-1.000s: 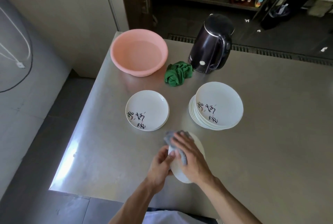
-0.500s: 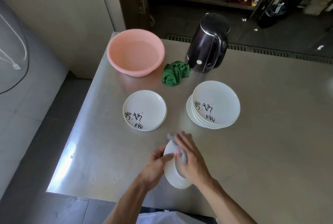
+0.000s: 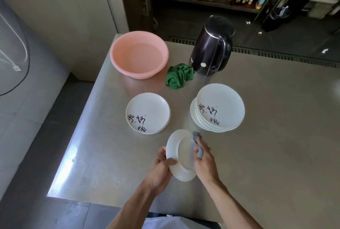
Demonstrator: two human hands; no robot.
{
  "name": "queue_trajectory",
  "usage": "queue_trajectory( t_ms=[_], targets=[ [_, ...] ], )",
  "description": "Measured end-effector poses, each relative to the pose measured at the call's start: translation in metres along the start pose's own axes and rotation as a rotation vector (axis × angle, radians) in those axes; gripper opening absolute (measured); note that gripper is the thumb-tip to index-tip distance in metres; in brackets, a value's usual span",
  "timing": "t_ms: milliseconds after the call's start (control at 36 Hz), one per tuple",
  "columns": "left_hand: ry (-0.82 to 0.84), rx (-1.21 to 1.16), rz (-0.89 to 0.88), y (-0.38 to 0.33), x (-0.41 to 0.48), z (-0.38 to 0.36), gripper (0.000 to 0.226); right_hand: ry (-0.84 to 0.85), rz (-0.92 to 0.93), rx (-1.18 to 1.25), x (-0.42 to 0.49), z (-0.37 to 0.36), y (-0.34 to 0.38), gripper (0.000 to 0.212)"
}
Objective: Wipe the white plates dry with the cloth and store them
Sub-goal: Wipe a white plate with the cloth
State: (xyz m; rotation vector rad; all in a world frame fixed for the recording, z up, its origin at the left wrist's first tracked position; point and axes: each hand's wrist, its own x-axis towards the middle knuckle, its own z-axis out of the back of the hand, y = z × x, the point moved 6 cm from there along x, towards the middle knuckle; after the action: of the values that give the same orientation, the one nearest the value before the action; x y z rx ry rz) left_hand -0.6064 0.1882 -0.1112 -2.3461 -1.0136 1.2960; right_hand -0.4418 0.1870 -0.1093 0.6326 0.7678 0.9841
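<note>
Right now the person's left hand has its grip curled on the left rim of a white plate, thumb on its underside, holding it tilted above the steel surface. The right hand has its grip bunched round a grey cloth pressed to the plate's right edge. Beyond sit a printed plate at left and a stack of plates at right. A green rag lies between a pink basin and a dark kettle.
</note>
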Motion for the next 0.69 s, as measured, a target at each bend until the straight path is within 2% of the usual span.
queue_trajectory(
  t_ms=[56,111,194,250,306,389,417,444,528,583,639,694],
  targets=[
    [0.024,0.057,0.029,-0.009,0.001,-0.001,0.042,0.034,0.08,0.051,-0.002,-0.001,0.014,0.047],
    [0.086,0.169,0.063,-0.016,0.001,-0.001,0.047,0.1,0.253,0.063,-0.006,-0.004,0.033,0.046],
    [0.159,0.283,0.082,-0.016,-0.002,0.0,0.036,0.218,0.583,-0.087,-0.022,-0.014,0.057,0.044],
    [0.175,0.298,0.083,-0.012,-0.004,0.001,0.034,0.238,0.695,-0.177,-0.022,-0.015,0.059,0.044],
    [0.173,0.312,0.103,-0.008,-0.005,0.005,0.034,0.177,0.601,-0.205,-0.012,-0.009,0.05,0.047],
    [0.159,0.278,0.136,-0.006,-0.005,0.01,0.037,0.047,0.185,-0.167,0.006,0.004,0.026,0.046],
    [0.169,0.277,0.137,-0.006,-0.005,0.01,0.036,0.038,0.178,-0.168,0.005,0.004,0.028,0.046],
    [0.183,0.289,0.133,-0.006,-0.005,0.008,0.035,0.062,0.263,-0.183,0.0,-0.001,0.036,0.047],
    [0.157,0.324,0.077,-0.005,-0.005,0.004,0.032,0.285,0.656,-0.28,-0.032,-0.028,0.052,0.046],
    [0.11,0.304,0.022,-0.003,-0.004,0.005,0.035,0.312,0.734,-0.307,-0.038,-0.032,0.046,0.046],
    [0.08,0.236,0.003,0.001,-0.002,0.007,0.034,0.171,0.63,-0.304,-0.026,-0.025,0.035,0.049],
    [0.05,0.171,0.025,0.004,0.002,0.01,0.035,-0.009,0.278,-0.202,-0.006,-0.01,0.022,0.048]
  ],
)
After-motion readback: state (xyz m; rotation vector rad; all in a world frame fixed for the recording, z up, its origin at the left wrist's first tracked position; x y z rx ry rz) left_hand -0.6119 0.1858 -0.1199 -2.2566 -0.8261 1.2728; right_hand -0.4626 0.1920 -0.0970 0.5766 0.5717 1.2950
